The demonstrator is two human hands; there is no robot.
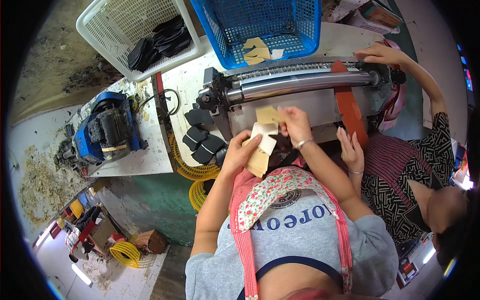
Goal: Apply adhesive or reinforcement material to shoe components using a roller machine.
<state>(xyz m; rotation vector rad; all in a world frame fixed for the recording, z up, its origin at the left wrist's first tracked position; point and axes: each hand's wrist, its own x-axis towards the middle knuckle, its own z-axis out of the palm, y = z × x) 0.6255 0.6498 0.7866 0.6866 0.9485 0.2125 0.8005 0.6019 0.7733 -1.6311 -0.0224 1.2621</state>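
My left hand (241, 152) is closed on a small stack of cut pieces, a cream piece (267, 144) on top and tan ones (258, 165) below. My right hand (296, 124) pinches a tan cut piece (268, 115) just above the stack, its lower part overlapping the cream one. Both hands are in front of a roller machine with a shiny metal roller (300, 83). Beside my left hand, bundles of black pieces (207, 149) lie on the worktop.
Behind the machine stand a blue basket (207, 35) holding tan pieces and a white basket (92, 42) holding black pieces. An orange strip (350, 112) hangs from the roller. A co-worker's hands (351, 152) are close on my right. At left sits a blue-black motor (107, 130).
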